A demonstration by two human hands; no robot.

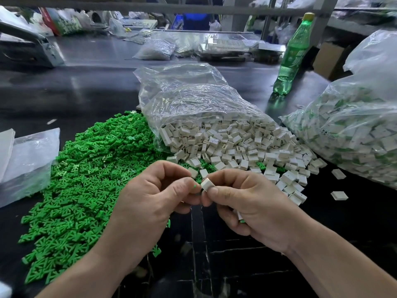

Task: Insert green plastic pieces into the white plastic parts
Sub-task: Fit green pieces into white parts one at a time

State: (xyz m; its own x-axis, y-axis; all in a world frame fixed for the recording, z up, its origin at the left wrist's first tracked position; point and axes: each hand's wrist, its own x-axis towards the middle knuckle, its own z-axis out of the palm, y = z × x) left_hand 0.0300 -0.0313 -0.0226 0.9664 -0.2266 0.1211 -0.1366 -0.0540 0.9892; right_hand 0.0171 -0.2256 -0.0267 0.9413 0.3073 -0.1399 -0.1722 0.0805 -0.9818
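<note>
Currently a white part (207, 184) is pinched in the right hand (247, 207) fingers (227, 176), held above the desk (247, 272). A green piece (194, 186), mostly hidden, seems pinched by the curled left hand (150, 201), just beside it. Green pile (86, 179) lies left, white pile (236, 147) behind.

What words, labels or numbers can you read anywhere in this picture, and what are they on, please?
No text is legible.
Green bottle: label print too blurred to read.
Clear bag on the right: small dark printed mark, too small to read.
Packets at the back left: print blurred.
</note>
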